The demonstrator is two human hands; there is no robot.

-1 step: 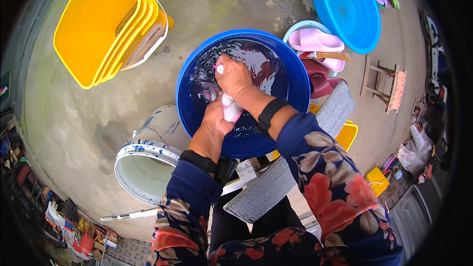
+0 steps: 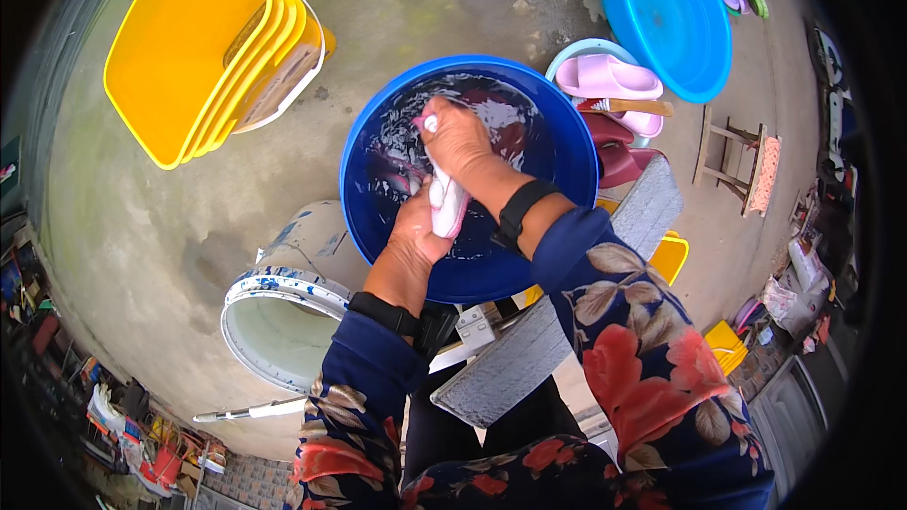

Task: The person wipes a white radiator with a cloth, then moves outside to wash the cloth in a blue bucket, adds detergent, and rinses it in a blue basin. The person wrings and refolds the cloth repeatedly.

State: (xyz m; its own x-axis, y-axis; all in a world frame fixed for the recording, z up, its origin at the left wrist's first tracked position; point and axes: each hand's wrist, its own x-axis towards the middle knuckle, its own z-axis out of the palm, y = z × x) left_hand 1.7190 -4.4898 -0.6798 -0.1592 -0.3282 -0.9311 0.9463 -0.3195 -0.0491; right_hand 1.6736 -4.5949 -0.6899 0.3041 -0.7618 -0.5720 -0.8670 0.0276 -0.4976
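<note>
A round dark-blue tub [image 2: 570, 198] of water stands in front of me, and both my hands are over it. Stretched between them is a wet pink-and-white cloth [image 2: 450, 210]. My left hand [image 2: 418, 227] is closed round its lower part, nearer to me. Farther off, my right hand [image 2: 459, 140] grips the upper part, with a white bit poking out by the thumb. More pinkish fabric shows dimly in the dark water under the hands; its shape is hard to make out.
Stacked yellow buckets [image 2: 179, 57] lie far left; a paint-stained white bucket [image 2: 283, 321] lies on its side near left. At right are pink slippers [image 2: 609, 77] with a brush [image 2: 628, 107], a light-blue basin [image 2: 666, 19] and a small stool [image 2: 746, 162]. A grey board [image 2: 505, 364] is by my knees.
My right hand has shifted slightly, and a little more of the cloth shows between the hands. Both hands keep their grip; the whole view has moved very slightly.
</note>
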